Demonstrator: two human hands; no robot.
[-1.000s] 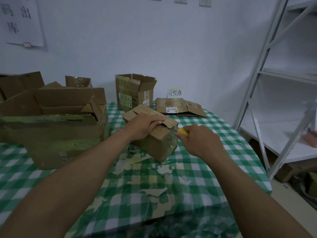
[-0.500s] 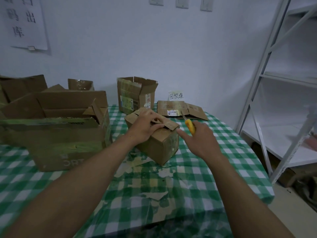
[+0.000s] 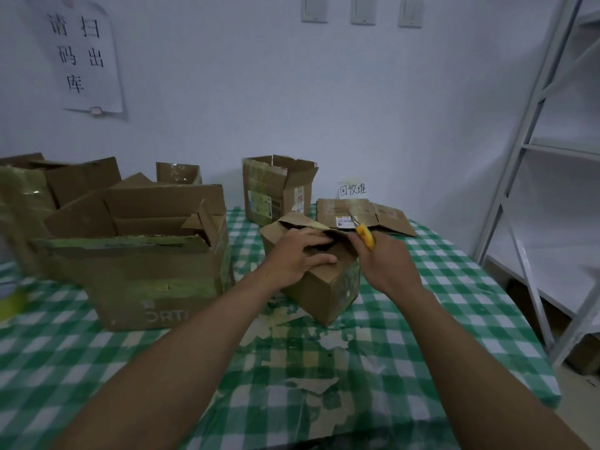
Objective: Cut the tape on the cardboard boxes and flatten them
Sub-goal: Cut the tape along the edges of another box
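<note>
A small cardboard box point(image 3: 324, 290) sits on the green checked table point(image 3: 438, 319), its top flaps parted and lifted. My left hand point(image 3: 297, 254) lies on the box top, with the fingers curled over the near flap's edge at the dark gap. My right hand point(image 3: 386, 264) holds a yellow-handled box cutter point(image 3: 365, 235), its blade pointing up and away above the box's right flap. A flattened box point(image 3: 367, 216) lies behind, under a paper sign.
A large open box point(image 3: 146, 254) stands at the left, with more open boxes point(image 3: 65, 183) behind it. An upright open box point(image 3: 277, 190) stands at the back. White metal shelving point(image 3: 535, 157) rises at the right. Torn patches mark the tablecloth near me.
The cutter has left the box's seam and now points upward. The box's top flaps have come apart, and my left hand has slid from pressing the top to hooking the flap.
</note>
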